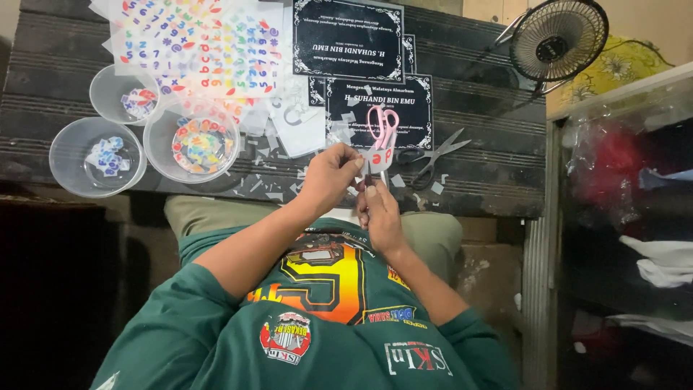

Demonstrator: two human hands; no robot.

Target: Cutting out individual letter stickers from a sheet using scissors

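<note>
My left hand (328,177) pinches the left edge of a small white sticker piece (380,157) with red letters, held just above the near edge of the dark table (476,173). My right hand (379,213) is right below it, fingers closed, its fingertips at the piece's lower edge. Whether it grips anything else is hidden. Pink-handled scissors (382,121) lie just beyond the piece on a black plaque (419,108). Black-handled scissors (433,155) lie to the right.
Three clear plastic cups (72,155) (108,90) (155,148) with cut coloured letters stand at the left. Letter sticker sheets (195,43) and a second black plaque (346,36) lie behind. Paper scraps litter the table. A small fan (559,40) stands at the back right, shelves (621,180) at the right.
</note>
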